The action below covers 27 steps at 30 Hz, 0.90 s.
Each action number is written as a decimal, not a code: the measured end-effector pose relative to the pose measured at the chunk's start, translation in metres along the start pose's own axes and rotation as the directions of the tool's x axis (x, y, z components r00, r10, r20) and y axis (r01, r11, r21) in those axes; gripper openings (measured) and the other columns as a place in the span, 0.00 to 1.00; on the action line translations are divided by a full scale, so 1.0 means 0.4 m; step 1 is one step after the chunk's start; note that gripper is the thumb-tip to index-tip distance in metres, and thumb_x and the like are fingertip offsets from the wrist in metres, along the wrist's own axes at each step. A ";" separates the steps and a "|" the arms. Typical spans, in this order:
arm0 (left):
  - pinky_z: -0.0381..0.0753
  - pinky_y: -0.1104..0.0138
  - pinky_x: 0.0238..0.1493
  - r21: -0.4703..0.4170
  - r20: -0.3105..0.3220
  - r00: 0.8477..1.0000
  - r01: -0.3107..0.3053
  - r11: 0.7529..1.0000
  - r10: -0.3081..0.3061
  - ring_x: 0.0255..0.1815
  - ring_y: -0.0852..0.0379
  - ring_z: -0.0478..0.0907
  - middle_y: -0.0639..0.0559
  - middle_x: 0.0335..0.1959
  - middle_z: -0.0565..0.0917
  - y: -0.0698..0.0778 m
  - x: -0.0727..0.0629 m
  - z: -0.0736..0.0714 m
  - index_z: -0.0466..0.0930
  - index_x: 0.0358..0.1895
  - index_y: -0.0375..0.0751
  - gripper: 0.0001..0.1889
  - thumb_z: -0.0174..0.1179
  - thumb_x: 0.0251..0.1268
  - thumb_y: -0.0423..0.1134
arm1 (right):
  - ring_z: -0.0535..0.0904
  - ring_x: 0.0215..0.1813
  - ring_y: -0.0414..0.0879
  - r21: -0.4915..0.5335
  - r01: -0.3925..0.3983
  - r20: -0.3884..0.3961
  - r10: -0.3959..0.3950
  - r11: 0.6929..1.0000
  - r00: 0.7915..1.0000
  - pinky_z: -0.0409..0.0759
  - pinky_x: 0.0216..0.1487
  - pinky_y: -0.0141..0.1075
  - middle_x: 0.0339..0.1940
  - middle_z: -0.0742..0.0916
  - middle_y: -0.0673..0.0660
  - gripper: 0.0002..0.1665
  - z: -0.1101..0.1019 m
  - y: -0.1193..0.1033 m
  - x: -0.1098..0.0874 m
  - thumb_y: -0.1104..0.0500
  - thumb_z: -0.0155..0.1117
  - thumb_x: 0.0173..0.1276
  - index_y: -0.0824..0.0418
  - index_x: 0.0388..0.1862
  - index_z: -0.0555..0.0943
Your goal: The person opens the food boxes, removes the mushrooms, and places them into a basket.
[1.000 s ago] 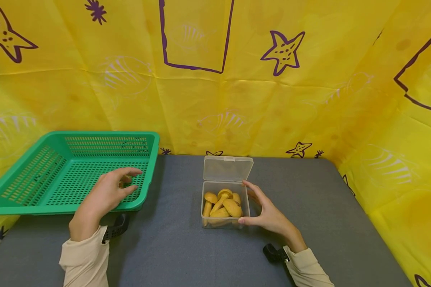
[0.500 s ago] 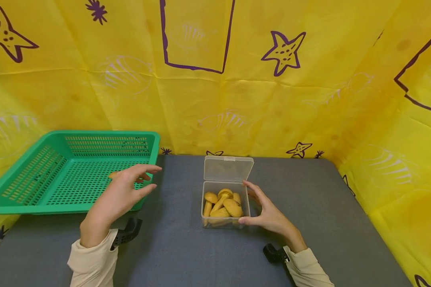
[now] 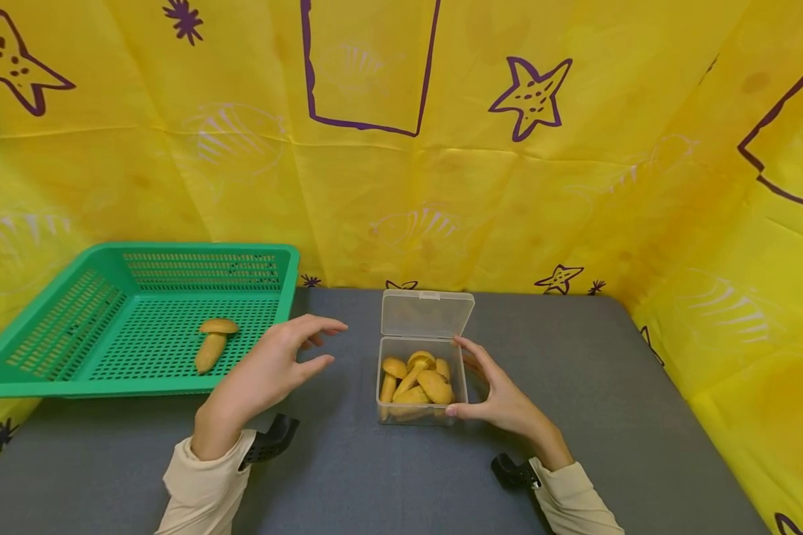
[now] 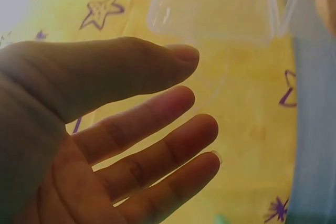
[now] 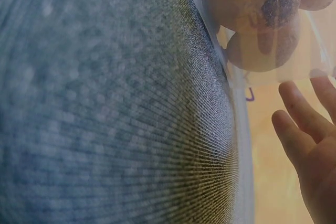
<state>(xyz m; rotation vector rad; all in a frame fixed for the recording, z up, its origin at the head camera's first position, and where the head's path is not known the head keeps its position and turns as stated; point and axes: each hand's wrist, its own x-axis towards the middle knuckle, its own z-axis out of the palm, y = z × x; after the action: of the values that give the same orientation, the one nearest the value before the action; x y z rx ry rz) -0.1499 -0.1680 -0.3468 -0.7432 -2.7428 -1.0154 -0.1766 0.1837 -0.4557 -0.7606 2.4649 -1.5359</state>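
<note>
A clear plastic box (image 3: 388, 411) with its lid (image 3: 423, 312) swung up stands on the table, several brown mushrooms (image 3: 435, 386) inside. My right hand (image 3: 508, 401) grips the box's right side, thumb at the front corner and index finger at the back corner. In the right wrist view, mushrooms (image 5: 262, 51) show through the box wall beside the fingers of that hand. Between basket and box, my left hand (image 3: 274, 368) hangs over the table with fingers spread and nothing in them. One mushroom (image 3: 213, 349) lies in the green basket (image 3: 285, 297), left of that hand.
The green basket fills the left back of the grey-covered table (image 3: 348, 475). A yellow cloth (image 3: 348, 200) with starfish and fish prints hangs behind the table and along its right side. Black wrist cameras (image 3: 272, 440) are strapped on both arms.
My left hand has moved right, out from over the basket toward the box, uncovering the mushroom lying there. The right hand and the box have stayed put.
</note>
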 end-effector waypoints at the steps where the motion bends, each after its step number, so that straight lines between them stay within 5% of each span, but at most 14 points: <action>1: 0.82 0.60 0.45 -0.006 0.011 1.000 -0.001 1.000 0.001 0.46 0.53 0.81 0.50 0.54 0.84 0.003 0.003 0.006 0.81 0.58 0.44 0.20 0.66 0.62 0.29 | 0.57 0.79 0.62 0.001 0.000 -0.001 0.000 1.000 1.000 0.57 0.75 0.61 0.80 0.62 0.56 0.59 0.000 0.000 0.000 0.55 0.79 0.56 0.41 0.79 0.53; 16: 0.82 0.56 0.51 -0.149 0.095 0.993 -0.049 0.988 0.064 0.49 0.49 0.82 0.46 0.53 0.84 0.015 0.055 0.115 0.79 0.59 0.41 0.21 0.66 0.62 0.29 | 0.56 0.79 0.63 -0.002 -0.020 0.004 0.020 1.000 1.000 0.57 0.75 0.63 0.80 0.60 0.56 0.59 -0.001 -0.002 -0.006 0.54 0.78 0.56 0.40 0.79 0.53; 27: 0.83 0.56 0.52 -0.130 0.097 0.980 -0.161 0.978 0.174 0.50 0.46 0.82 0.45 0.54 0.84 0.038 0.072 0.179 0.79 0.59 0.37 0.23 0.68 0.58 0.27 | 0.55 0.80 0.64 0.011 -0.043 0.002 0.043 0.999 0.999 0.56 0.75 0.63 0.81 0.59 0.56 0.59 0.000 -0.004 -0.001 0.53 0.79 0.56 0.40 0.79 0.52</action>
<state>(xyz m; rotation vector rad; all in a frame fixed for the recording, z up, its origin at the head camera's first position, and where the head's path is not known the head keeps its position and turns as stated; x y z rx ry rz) -0.1637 -0.1004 -0.3850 -1.0588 -2.6673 -1.1443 -0.1756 0.1836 -0.4544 -0.7026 2.4523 -1.5324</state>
